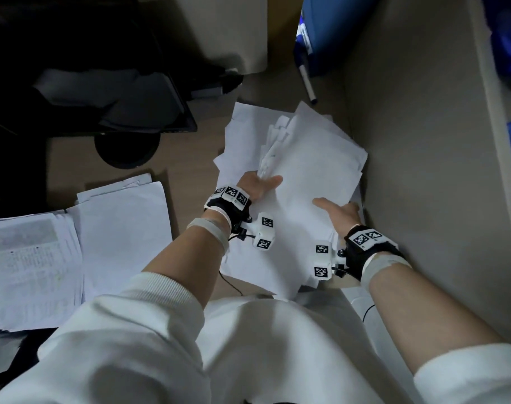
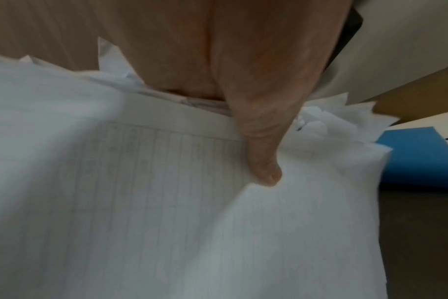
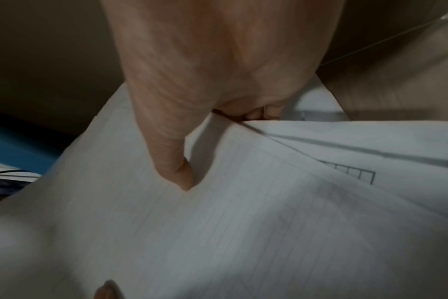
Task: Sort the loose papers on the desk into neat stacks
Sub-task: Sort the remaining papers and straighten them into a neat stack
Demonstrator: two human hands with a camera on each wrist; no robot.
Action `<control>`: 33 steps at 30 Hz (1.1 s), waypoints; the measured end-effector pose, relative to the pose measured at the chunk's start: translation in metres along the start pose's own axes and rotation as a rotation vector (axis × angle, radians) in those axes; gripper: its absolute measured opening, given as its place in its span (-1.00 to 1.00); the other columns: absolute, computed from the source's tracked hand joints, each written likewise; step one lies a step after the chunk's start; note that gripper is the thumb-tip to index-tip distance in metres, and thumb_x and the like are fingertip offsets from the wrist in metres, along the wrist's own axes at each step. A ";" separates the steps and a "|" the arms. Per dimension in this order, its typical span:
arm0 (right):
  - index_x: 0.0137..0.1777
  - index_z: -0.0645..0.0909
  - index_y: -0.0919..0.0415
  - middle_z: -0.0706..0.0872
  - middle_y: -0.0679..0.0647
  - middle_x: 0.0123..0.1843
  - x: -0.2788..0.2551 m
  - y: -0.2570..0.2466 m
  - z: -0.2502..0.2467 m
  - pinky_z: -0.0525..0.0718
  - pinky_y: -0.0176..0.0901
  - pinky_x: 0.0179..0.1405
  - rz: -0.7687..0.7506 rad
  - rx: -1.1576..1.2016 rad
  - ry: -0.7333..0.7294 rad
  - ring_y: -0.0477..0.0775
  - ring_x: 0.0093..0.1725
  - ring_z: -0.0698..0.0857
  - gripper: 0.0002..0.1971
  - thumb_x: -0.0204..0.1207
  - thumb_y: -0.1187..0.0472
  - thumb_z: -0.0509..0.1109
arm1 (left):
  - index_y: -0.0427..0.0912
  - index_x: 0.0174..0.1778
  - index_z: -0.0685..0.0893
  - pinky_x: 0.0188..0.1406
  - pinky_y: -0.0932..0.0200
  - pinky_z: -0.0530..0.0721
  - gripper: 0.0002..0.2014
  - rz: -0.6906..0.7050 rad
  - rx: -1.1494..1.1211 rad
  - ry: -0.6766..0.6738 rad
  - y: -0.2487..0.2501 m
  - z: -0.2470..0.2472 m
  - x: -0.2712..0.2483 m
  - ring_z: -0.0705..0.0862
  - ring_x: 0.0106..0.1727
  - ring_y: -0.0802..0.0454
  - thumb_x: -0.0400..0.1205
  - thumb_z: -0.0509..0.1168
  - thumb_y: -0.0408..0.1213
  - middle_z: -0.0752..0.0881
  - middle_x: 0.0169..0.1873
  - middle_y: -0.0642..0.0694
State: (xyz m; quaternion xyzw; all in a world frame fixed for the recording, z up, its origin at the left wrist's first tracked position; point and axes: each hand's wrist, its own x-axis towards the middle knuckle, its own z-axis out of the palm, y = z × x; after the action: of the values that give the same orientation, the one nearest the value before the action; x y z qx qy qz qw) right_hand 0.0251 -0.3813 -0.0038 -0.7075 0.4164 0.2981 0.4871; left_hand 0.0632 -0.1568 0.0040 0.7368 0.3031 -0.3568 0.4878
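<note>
1. My left hand (image 1: 258,186) has its grip clamped on the 9 o'clock edge of a bundle of papers (image 1: 309,182); the thumb lies on top, the fingers are hidden beneath.
2. My right hand (image 1: 340,211) is clamped likewise on the bundle's 4 o'clock corner, thumb on top.
3. The bundle is ragged, sheet corners fanning at 12 o'clock. It sits above more loose sheets (image 1: 239,135) on the worktop (image 1: 190,158).
4. The top sheet shows faint ruled lines in the wrist views.
5. Two flatter stacks (image 1: 73,243) lie at 9 o'clock, well apart from the bundle.
6. A blue container (image 1: 330,33) stands at 12 o'clock; its contents cannot be told. A pen (image 1: 306,83) lies beside it.
</note>
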 end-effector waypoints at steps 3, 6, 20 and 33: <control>0.32 0.55 0.32 0.77 0.08 0.13 0.005 0.004 0.004 0.67 -0.08 0.06 -0.017 0.028 0.038 0.12 0.06 0.75 -0.33 0.25 0.14 0.72 | -0.31 0.17 0.69 -0.01 0.03 0.68 -0.56 0.010 0.012 0.011 0.002 -0.002 0.004 0.75 0.00 -0.23 0.62 0.40 0.03 0.77 -0.02 -0.20; 0.08 0.72 0.26 0.81 0.10 0.06 0.013 0.004 0.007 0.73 0.00 0.12 -0.006 -0.063 -0.020 0.15 0.00 0.77 -0.63 0.33 0.15 0.68 | -0.25 0.15 0.67 0.10 -0.02 0.69 -0.63 0.046 0.119 0.097 0.004 0.001 0.010 0.72 0.10 -0.24 0.62 0.41 -0.01 0.76 0.05 -0.22; 0.34 0.50 0.37 0.56 0.16 -0.05 0.029 -0.026 0.017 0.51 -0.08 -0.25 0.133 -0.280 0.013 0.19 -0.23 0.57 -0.43 0.56 -0.08 0.44 | -0.21 0.30 0.64 0.33 -0.10 0.62 -0.45 0.003 0.211 0.053 0.002 0.004 0.026 0.66 0.28 -0.21 0.50 0.47 0.06 0.73 0.23 -0.16; 0.56 0.18 0.31 0.46 0.26 0.50 0.014 -0.032 0.028 0.52 0.16 0.31 0.033 -0.192 0.039 0.34 0.42 0.52 -0.11 0.39 0.04 0.62 | -0.31 0.14 0.73 0.15 -0.10 0.75 -0.72 0.019 -0.120 0.157 -0.018 -0.007 -0.004 0.77 0.08 -0.25 0.59 0.43 -0.23 0.80 0.04 -0.29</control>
State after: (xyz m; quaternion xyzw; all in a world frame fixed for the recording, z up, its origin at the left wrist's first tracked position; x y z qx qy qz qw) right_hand 0.0596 -0.3534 -0.0114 -0.7496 0.4069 0.3310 0.4038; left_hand 0.0484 -0.1444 0.0007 0.7349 0.3539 -0.2745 0.5093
